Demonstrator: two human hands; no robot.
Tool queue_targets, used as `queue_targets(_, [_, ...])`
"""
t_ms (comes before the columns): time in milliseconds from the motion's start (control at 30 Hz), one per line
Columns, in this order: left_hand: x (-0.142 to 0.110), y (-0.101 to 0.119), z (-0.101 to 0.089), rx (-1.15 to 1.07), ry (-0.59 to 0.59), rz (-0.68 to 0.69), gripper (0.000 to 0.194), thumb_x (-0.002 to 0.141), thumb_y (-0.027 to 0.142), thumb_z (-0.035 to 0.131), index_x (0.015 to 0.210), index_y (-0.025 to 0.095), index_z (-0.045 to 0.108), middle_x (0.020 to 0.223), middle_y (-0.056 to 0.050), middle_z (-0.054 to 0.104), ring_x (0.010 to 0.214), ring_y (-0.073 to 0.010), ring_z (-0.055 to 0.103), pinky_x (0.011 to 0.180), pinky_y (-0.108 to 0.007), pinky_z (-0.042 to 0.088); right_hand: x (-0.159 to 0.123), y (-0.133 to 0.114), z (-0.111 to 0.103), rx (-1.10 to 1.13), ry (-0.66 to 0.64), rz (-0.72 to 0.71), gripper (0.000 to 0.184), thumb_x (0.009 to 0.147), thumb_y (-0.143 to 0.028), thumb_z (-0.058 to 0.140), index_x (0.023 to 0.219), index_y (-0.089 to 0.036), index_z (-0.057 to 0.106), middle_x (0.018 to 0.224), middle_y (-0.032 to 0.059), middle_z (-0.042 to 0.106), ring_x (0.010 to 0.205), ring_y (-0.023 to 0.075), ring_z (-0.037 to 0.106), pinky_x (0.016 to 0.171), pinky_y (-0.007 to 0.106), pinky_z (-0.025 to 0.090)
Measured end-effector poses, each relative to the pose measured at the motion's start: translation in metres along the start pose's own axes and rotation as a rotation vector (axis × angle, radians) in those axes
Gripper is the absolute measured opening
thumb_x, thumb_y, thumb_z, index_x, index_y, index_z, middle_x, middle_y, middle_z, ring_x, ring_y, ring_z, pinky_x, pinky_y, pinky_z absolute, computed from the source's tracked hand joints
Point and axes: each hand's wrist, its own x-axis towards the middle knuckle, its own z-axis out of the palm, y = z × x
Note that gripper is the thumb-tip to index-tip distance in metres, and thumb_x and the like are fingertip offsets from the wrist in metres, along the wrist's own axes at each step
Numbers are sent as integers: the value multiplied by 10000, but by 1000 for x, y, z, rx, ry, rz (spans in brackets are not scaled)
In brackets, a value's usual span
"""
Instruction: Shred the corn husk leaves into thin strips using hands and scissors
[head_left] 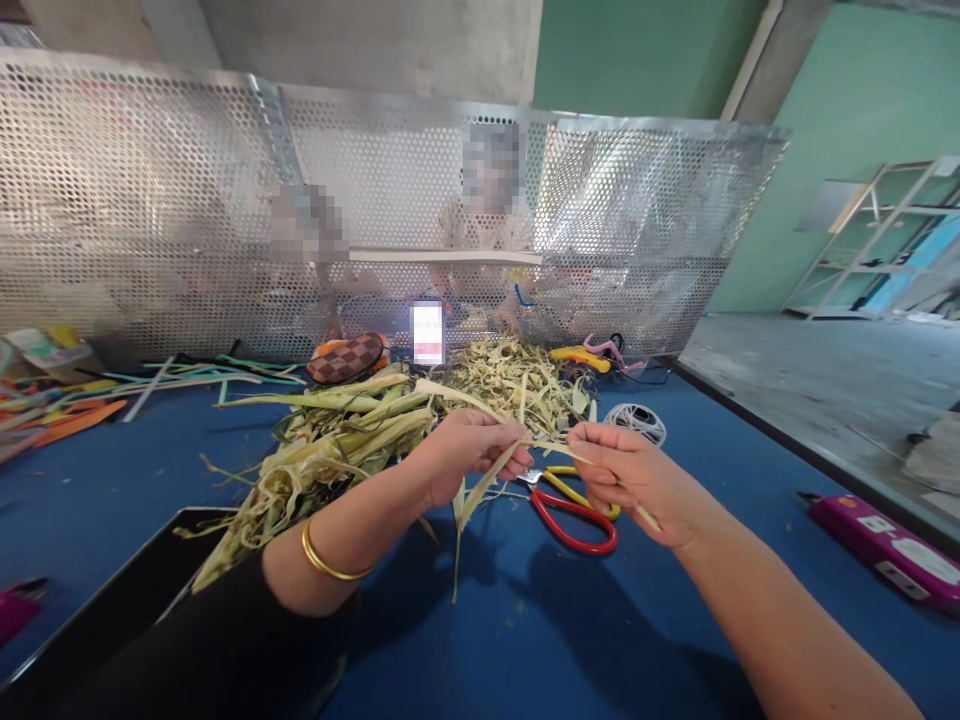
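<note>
My left hand (pixel 480 452) pinches several pale strips of corn husk (pixel 491 480), whose loose ends hang below and stick up above the fingers. One strip runs across the gap to my right hand (pixel 626 470), which is closed around it; its tail shows beneath the palm. Between and behind my hands lie scissors (pixel 574 535) with one red and one yellow handle, their blades partly hidden by the left hand. A heap of corn husks (pixel 337 440) spreads to the left, and a pile of cut husk strips (pixel 517 375) lies behind the hands.
A coil of white cord (pixel 637 422) rests beyond my right hand. Purple tools lie at both sides, one a hot glue gun-like body (pixel 885 550). A black tray (pixel 112 600) sits at front left. Colored strips (pixel 187 378) and a perforated metal screen (pixel 390 180) stand behind; two people are beyond it.
</note>
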Motion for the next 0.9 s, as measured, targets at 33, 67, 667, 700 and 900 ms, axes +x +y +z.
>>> queue_targets(33, [0, 0, -1, -17, -5, -15, 273, 730, 365, 675, 633, 111, 648, 615, -52, 666, 540, -108, 581, 628, -256, 483, 1, 0, 0, -11, 12, -4, 303, 761, -447, 651, 729, -202, 475, 486, -125, 366, 334, 16, 219, 402, 206, 324])
queue_targets(67, [1, 1, -2, -32, -7, -28, 286, 741, 376, 660, 637, 110, 646, 632, -63, 675, 546, -115, 591, 627, -258, 485, 2, 1, 0, -25, 28, -11, 308, 760, -454, 649, 725, -201, 476, 489, -123, 370, 334, 16, 228, 408, 208, 328])
queue_targets(667, [-2, -2, 1, 149, -64, 6, 179, 654, 277, 722, 595, 129, 641, 537, 3, 605, 498, -91, 547, 570, -235, 468, 1, -3, 2, -428, 50, -112, 331, 723, -475, 618, 564, -200, 527, 422, -71, 406, 408, 80, 333, 428, 227, 246])
queue_targets(700, [-2, -1, 0, 145, -74, -3, 196, 653, 298, 726, 598, 130, 641, 547, 2, 609, 498, -92, 551, 565, -234, 467, 2, -3, 1, -428, 39, -115, 331, 737, -477, 608, 574, -194, 558, 457, -51, 462, 438, 90, 382, 451, 232, 287])
queue_targets(900, [-4, -6, 4, 153, -163, -80, 319, 657, 441, 706, 653, 126, 657, 633, -28, 660, 512, -109, 590, 556, -247, 481, 9, 12, 8, -196, 57, -125, 316, 730, -498, 633, 694, -185, 664, 685, 14, 622, 667, 140, 552, 652, 269, 435])
